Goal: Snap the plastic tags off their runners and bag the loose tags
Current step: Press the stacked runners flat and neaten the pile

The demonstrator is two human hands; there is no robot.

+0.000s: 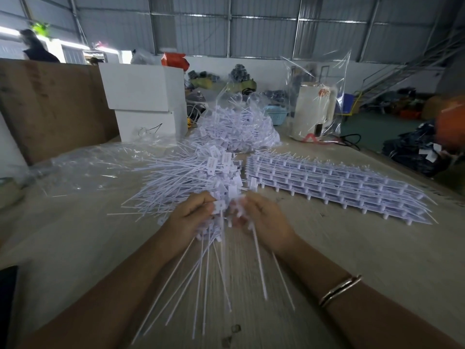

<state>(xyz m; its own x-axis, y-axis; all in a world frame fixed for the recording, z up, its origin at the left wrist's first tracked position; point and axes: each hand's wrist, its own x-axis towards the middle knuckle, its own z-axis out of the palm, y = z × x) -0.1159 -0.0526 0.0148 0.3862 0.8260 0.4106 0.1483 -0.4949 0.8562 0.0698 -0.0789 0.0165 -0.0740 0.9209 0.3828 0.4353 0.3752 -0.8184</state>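
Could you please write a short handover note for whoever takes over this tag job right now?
Left hand grips a bundle of tags, tails pointing toward you. Right hand pinches a runner piece.
Loose tags lie piled ahead; a part-filled clear bag sits behind them.
Stacked unsnapped runners wait at right.
Left: finish this piece, snap the stack, bag the loose pile.

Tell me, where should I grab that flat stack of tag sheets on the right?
Probably by the near long edge of the stack of tag sheets, coming in from the front, with fingers slipped underneath. Little pegs stick down along that edge and lift it off the table, while thin tails poke out at the far side.
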